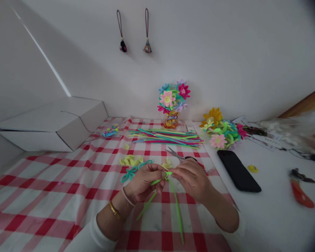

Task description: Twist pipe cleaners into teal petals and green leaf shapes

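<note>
Bright green pipe cleaners (pixel 177 217) are held between my two hands above the checked tablecloth, their loose ends hanging toward me. My left hand (pixel 148 178) pinches them near a small bent part. From the other side, the fingertips of my right hand (pixel 193 178) are closed on the same part. Teal pipe cleaner loops (pixel 130 174) lie just beyond my left hand. Pale yellow petal-like pieces (pixel 130 160) are scattered behind them. Scissors (pixel 176 154) lie partly hidden behind my right hand, blades toward the back left.
A bundle of coloured pipe cleaners (pixel 168 138) lies at the back, before a container of fuzzy flowers (pixel 171 120). More flowers (pixel 218 141), a black phone (pixel 238 171) and red-handled pliers (pixel 299 193) are on the right. A white box (pixel 78 127) stands at left.
</note>
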`<state>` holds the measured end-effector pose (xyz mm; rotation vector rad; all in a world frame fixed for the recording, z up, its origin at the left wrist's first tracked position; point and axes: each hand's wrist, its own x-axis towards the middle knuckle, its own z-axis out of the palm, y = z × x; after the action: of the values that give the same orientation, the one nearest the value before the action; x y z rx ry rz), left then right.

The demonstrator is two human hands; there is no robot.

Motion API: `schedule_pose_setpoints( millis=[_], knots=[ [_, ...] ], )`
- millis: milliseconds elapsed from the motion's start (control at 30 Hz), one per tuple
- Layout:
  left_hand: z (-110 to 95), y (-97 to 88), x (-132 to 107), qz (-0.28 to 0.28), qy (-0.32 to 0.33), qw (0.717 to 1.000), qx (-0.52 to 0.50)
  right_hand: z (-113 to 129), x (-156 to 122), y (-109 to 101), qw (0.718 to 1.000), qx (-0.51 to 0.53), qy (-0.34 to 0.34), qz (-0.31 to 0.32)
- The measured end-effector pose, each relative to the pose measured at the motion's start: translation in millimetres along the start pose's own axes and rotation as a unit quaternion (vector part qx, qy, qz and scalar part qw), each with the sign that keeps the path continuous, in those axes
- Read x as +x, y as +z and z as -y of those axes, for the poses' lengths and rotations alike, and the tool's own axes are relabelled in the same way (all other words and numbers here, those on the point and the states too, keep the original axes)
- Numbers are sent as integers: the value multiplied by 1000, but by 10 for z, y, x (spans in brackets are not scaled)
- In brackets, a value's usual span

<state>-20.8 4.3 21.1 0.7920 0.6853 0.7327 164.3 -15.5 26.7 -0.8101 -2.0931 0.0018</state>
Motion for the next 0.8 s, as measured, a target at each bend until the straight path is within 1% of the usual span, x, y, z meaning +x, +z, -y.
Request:
schedule_pose_setpoints(
  millis=[33, 67, 100, 133, 167, 200, 233, 267, 300, 367, 433, 500, 533, 633, 700, 800],
  knots=[
    [2, 5, -2, -2, 5, 1000, 3, 20, 3, -3, 999, 15, 31, 11],
    [2, 10, -4, -5, 14, 1000, 11, 39, 6, -8, 995, 46, 80, 27],
    [1, 13, -7, -7, 24, 999, 23, 53, 8, -15, 984, 92, 143, 50],
    [-1, 14, -10, -9, 35, 999, 41, 61, 10, -24, 962, 150, 212, 79],
    [-5, 13, -12, -9, 43, 997, 67, 62, 11, -32, 930, 213, 276, 114],
    [-9, 9, -13, -7, 47, 994, 99, 56, 13, -38, 893, 269, 327, 150],
    [-13, 3, -13, -4, 48, 990, 132, 45, 14, -40, 861, 310, 361, 177],
    [-17, -4, -12, -2, 46, 986, 163, 32, 14, -39, 842, 335, 378, 189],
    [-20, -10, -9, 1, 43, 981, 188, 19, 14, -32, 837, 345, 382, 187],
    [-23, -18, -2, 0, 36, 975, 217, 2, 9, -7, 852, 335, 369, 164],
    [-25, -21, 4, 0, 34, 975, 220, -4, 1, 24, 867, 315, 358, 144],
    [-36, -26, 8, 0, 34, 980, 197, -6, -4, 47, 873, 295, 365, 131],
    [-47, -32, 8, -2, 36, 984, 176, -8, -3, 54, 875, 285, 373, 115],
    [-91, -62, 1, -13, 54, 993, 107, -24, 15, 54, 876, 262, 402, 44],
    [-115, -80, -3, -21, 66, 994, 82, -37, 31, 48, 873, 257, 414, 7],
    [-120, -80, 5, -48, 75, 993, 75, -47, 39, 45, 865, 271, 423, -2]
  ],
)
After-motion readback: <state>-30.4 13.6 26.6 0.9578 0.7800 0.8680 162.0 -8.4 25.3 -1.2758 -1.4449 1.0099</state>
